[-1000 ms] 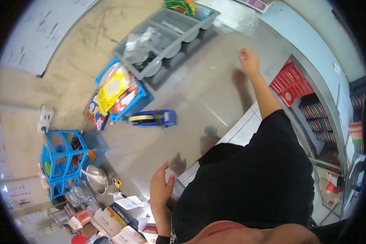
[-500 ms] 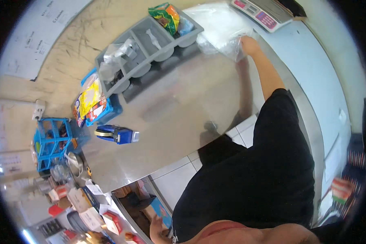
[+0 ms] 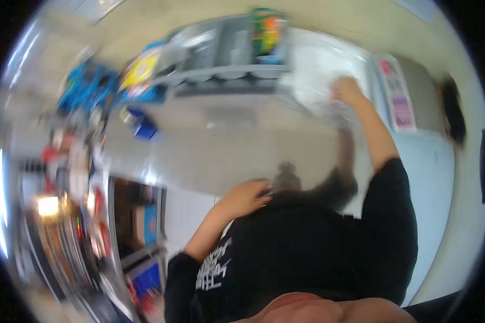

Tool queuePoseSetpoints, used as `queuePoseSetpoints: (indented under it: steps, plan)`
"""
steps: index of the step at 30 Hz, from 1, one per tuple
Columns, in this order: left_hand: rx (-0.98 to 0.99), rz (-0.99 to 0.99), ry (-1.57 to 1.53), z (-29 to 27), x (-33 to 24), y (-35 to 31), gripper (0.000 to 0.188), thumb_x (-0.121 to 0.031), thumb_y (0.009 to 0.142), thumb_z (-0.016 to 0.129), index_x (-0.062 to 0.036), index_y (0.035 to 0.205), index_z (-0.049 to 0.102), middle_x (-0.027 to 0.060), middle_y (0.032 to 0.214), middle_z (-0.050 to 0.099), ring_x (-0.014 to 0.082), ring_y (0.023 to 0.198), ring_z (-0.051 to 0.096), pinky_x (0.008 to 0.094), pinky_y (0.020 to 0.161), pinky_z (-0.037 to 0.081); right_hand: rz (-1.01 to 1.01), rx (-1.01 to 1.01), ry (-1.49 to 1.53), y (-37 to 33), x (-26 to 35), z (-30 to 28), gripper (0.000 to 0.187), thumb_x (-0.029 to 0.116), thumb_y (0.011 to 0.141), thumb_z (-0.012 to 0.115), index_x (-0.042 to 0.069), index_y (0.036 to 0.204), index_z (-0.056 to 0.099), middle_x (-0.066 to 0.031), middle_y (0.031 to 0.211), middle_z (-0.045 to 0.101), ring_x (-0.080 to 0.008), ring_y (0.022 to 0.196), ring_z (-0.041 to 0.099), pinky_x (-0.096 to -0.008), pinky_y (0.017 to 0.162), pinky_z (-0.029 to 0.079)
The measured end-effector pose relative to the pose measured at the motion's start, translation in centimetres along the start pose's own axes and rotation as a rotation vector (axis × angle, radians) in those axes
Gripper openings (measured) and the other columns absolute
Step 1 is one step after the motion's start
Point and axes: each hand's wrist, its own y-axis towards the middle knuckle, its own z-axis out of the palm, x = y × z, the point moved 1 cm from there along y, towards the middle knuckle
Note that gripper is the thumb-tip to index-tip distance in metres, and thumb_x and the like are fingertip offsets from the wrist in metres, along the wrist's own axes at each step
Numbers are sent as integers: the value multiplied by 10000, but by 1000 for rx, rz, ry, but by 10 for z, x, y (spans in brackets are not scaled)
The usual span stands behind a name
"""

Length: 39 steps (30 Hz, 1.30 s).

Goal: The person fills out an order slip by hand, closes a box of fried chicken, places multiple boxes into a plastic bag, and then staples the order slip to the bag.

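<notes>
At the far right of the steel table (image 3: 199, 156), my right hand (image 3: 347, 90) is closed on the edge of a clear plastic bag (image 3: 320, 105). The bag belongs to a pile of white, see-through plastic (image 3: 320, 62), whose separate layers I cannot make out. My left hand (image 3: 246, 198) hovers by the table's near edge, just in front of my black shirt. Its fingers are loosely bent and somewhat apart, a little blurred, with nothing visible in them.
A grey divided bin (image 3: 226, 72) stands at the back, holding a green and orange packet (image 3: 267, 32). Left of it are a blue basket with a yellow packet (image 3: 144, 72) and a blue tape dispenser (image 3: 141, 125). A scale (image 3: 396, 94) sits right of the plastic. Below left, a drawer (image 3: 137, 215) is open.
My left hand has come up from the open drawer to the table's near edge. My right hand stays at the plastic pile. The whole view has turned, and the picture is blurrier.
</notes>
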Motion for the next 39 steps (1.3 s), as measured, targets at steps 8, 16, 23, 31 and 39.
queuePoseSetpoints:
  steps: [8,16,23,31,39]
  plan:
    - [-58,-155,-932,55,-52,61,424,-354,847,496,-39,1131,485,143,1055,566,248,961,539,362,822,409,-150,299,737,-81,71,-112,144,152,802,507,15,777,539,-148,727,545,-295,705,527,-391,673,405]
    - [-785,-484,-1290,45,-32,35,422,-382,888,439,-40,1131,483,86,970,580,157,865,555,305,738,455,-383,-408,894,-134,209,-141,333,233,780,596,35,1038,519,-134,1084,517,-287,1041,484,-383,957,294]
    - [-902,-123,-1100,10,-106,-49,254,-283,905,438,-90,1062,492,-10,772,513,80,657,475,240,587,421,-489,490,2329,-107,299,-136,761,337,631,766,20,1205,379,-90,1079,508,-206,932,528,-318,739,464]
    - [-1634,-696,-682,-10,-85,-248,486,-483,890,353,-158,1231,472,-39,485,335,61,403,384,221,381,319,-154,977,2173,-26,377,-133,516,417,841,495,12,1158,453,-151,1023,562,-224,878,566,-375,733,469]
    - [-1897,-598,-450,35,-53,-390,459,-395,911,375,-79,1235,458,-57,480,328,43,401,337,193,388,300,-819,1603,2179,-64,563,-198,882,701,744,349,-11,1264,339,-227,1238,416,-379,1098,446,-491,875,387]
